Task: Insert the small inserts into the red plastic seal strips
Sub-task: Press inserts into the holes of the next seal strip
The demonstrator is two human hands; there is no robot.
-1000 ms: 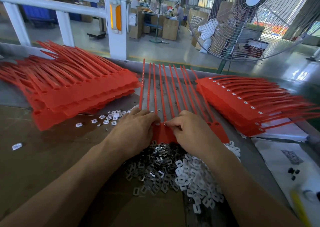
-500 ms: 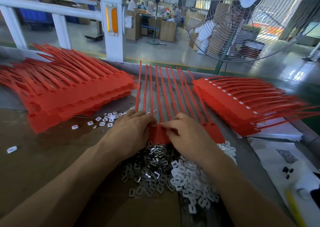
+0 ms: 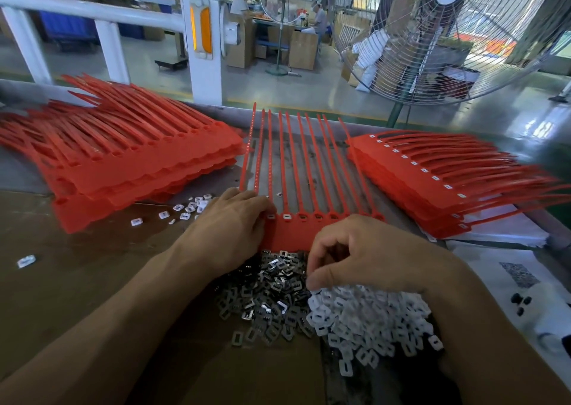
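A red seal strip set (image 3: 289,236) lies in front of me, its several tails pointing away; white inserts sit in several of its head slots. My left hand (image 3: 230,230) rests on its left end, fingertips pressing by the first slots. My right hand (image 3: 358,259) hovers below the strip with fingers curled, its fingertips down at the edge between a pile of metal inserts (image 3: 265,299) and a pile of white plastic inserts (image 3: 367,321). Anything pinched there is hidden.
A stack of red strips (image 3: 123,163) lies at left, another stack with white inserts fitted (image 3: 432,188) at right. Loose white inserts (image 3: 188,208) are scattered by the left stack. White paper (image 3: 513,271) lies at right. A large fan (image 3: 448,33) and a white railing post (image 3: 202,43) stand beyond the table.
My right hand has left the strip's head and drawn back toward me onto the insert piles, fingers curling. My left hand stays on the strip's left end.
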